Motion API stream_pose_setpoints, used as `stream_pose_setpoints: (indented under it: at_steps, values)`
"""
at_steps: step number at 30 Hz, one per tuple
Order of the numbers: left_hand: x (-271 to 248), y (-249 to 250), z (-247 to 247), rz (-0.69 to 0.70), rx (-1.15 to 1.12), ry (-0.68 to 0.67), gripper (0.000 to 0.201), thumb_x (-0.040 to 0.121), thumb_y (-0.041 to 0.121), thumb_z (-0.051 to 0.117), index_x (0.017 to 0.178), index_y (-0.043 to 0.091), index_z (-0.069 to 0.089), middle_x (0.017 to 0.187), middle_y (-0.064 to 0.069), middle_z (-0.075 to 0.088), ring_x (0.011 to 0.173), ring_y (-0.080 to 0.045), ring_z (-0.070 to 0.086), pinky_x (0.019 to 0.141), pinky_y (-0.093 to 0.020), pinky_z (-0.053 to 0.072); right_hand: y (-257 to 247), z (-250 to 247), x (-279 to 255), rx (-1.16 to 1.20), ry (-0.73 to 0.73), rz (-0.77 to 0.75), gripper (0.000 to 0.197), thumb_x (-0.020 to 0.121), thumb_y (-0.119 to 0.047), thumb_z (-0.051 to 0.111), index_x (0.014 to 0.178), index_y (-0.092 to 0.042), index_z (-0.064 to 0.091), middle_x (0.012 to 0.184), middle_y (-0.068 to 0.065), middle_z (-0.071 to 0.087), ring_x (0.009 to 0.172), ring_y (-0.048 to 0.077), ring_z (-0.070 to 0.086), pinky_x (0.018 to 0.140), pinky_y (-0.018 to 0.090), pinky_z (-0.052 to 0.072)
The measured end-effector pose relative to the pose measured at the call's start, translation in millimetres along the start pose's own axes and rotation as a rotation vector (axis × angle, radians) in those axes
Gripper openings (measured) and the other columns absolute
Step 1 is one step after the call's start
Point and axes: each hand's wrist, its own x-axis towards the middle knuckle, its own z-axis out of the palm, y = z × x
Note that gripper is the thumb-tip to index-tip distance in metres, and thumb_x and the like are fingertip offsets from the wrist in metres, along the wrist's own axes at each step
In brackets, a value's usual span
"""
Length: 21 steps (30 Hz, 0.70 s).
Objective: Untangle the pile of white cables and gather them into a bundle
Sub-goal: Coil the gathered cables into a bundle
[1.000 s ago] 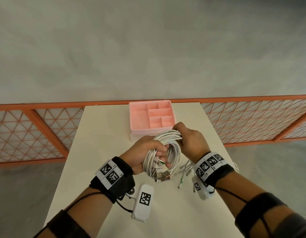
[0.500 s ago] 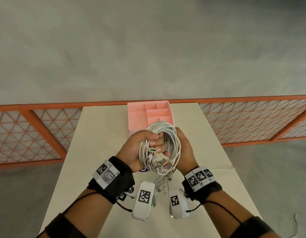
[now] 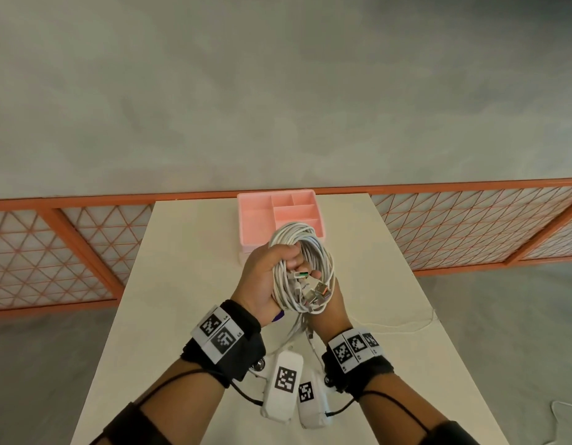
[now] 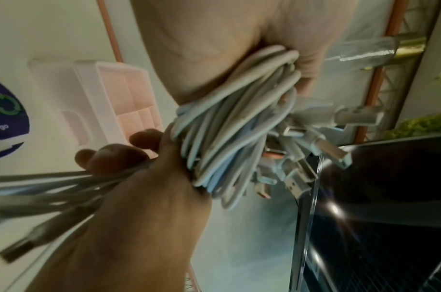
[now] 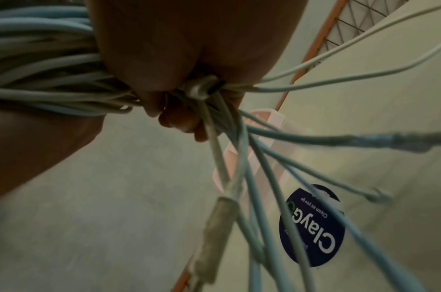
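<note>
A coil of white cables is held upright above the table, with several USB plugs sticking out at its middle. My left hand grips the coil's left side, fingers curled through the loop. At the coil's bottom, below and to the right, my right hand curls its fingers round the strands. Loose cable tails hang between my wrists and fan out in the right wrist view. One thin cable trails across the table to the right.
A pink compartment tray sits at the table's far edge, just behind the coil. The cream table carries a dark blue round sticker under my hands. An orange lattice railing flanks both sides.
The coil rose and turned upright. My right hand slid from the coil's top to its lower right, and both wrists came closer together.
</note>
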Motion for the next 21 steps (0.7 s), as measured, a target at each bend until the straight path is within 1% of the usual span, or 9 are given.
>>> stream_pose_setpoints:
  at_steps: [1, 3, 4, 7, 9, 11, 14, 17, 21]
  values:
    - [0.3, -1.7, 0.8, 0.021, 0.005, 0.008, 0.007, 0.076, 0.008, 0.06, 0.072, 0.006, 0.054, 0.052, 0.0, 0.04, 0.05, -0.017, 0.047, 0.069, -0.039, 0.056, -2.4, 4.7, 2.4, 0.229, -0.041, 0.058, 0.013, 0.079, -0.015, 0.073, 0.068, -0.018, 0.066, 0.067, 0.003, 0.059, 0.062, 0.01, 0.061, 0.069, 0.027, 0.05]
    - [-0.2, -3.2, 1.4, 0.049, 0.023, 0.017, 0.009, 0.077, 0.008, 0.06, 0.07, 0.007, 0.056, 0.053, 0.0, 0.039, 0.051, -0.017, 0.047, 0.07, -0.04, 0.056, 0.6, 6.7, 5.3, 0.211, 0.02, -0.003, 0.014, 0.066, -0.027, 0.077, 0.061, -0.017, 0.069, 0.064, 0.005, 0.059, 0.062, 0.015, 0.059, 0.067, 0.029, 0.05]
    - [0.1, -4.4, 1.0, 0.059, 0.028, 0.018, 0.01, 0.078, 0.008, 0.06, 0.069, 0.008, 0.056, 0.054, -0.001, 0.039, 0.051, -0.017, 0.047, 0.071, -0.04, 0.056, -1.1, 7.0, 5.9, 0.131, 0.108, -0.007, 0.014, 0.068, -0.027, 0.073, 0.06, -0.016, 0.068, 0.064, 0.005, 0.058, 0.061, 0.016, 0.059, 0.066, 0.029, 0.05]
    - [1.2, -7.2, 1.7, 0.091, 0.037, 0.018, 0.013, 0.079, 0.008, 0.059, 0.066, 0.008, 0.057, 0.054, -0.001, 0.038, 0.052, -0.018, 0.047, 0.072, -0.04, 0.056, -1.5, -6.6, 3.2, -0.082, 0.047, -0.023, 0.028, 0.093, -0.003, 0.049, 0.071, -0.014, 0.062, 0.069, 0.007, 0.057, 0.061, 0.014, 0.058, 0.063, 0.025, 0.053]
    - [1.6, -6.8, 2.4, 0.127, 0.034, 0.019, 0.01, 0.08, 0.007, 0.059, 0.07, 0.007, 0.058, 0.054, -0.002, 0.038, 0.052, -0.018, 0.047, 0.071, -0.041, 0.056, -2.8, -9.4, -2.9, -0.244, -0.016, 0.022, 0.031, 0.092, 0.007, 0.057, 0.085, -0.023, 0.057, 0.081, 0.0, 0.059, 0.07, 0.008, 0.06, 0.068, 0.021, 0.053]
    - [1.9, -5.6, 3.8, 0.169, 0.04, 0.032, 0.008, 0.081, 0.007, 0.059, 0.074, 0.005, 0.058, 0.055, -0.002, 0.039, 0.052, -0.019, 0.049, 0.069, -0.04, 0.056, 0.2, -12.8, -6.2, -0.401, -0.049, -0.006, 0.027, 0.086, 0.001, 0.063, 0.083, -0.025, 0.057, 0.075, -0.005, 0.061, 0.066, 0.008, 0.059, 0.061, 0.023, 0.051]
    - [4.8, -9.4, 4.1, 0.204, 0.065, 0.111, 0.025, 0.091, 0.002, 0.055, 0.067, 0.008, 0.06, 0.055, -0.003, 0.043, 0.053, -0.021, 0.055, 0.068, -0.039, 0.057, -7.8, -6.7, -8.6, -0.361, -0.085, -0.043, 0.015, 0.082, -0.012, 0.046, 0.071, -0.01, 0.056, 0.05, -0.001, 0.055, 0.045, 0.013, 0.053, 0.043, 0.022, 0.041]
    - [7.7, -15.5, 2.6, 0.25, 0.12, 0.196, 0.024, 0.095, 0.0, 0.052, 0.072, 0.006, 0.059, 0.058, -0.004, 0.044, 0.059, -0.022, 0.053, 0.077, -0.044, 0.051, -0.9, -9.2, -8.1, -0.374, -0.111, -0.042, 0.02, 0.084, -0.01, 0.042, 0.07, -0.004, 0.056, 0.054, 0.02, 0.051, 0.045, 0.028, 0.05, 0.047, 0.032, 0.042]
    - [8.8, -22.9, 0.1, 0.295, 0.205, 0.25, 0.008, 0.086, 0.01, 0.06, 0.088, 0.002, 0.058, 0.06, -0.003, 0.046, 0.061, -0.021, 0.055, 0.082, -0.05, 0.047, 9.6, -12.9, -5.8, -0.452, -0.123, -0.035, 0.02, 0.088, -0.007, 0.041, 0.073, 0.002, 0.051, 0.058, 0.027, 0.05, 0.046, 0.032, 0.049, 0.049, 0.037, 0.042]
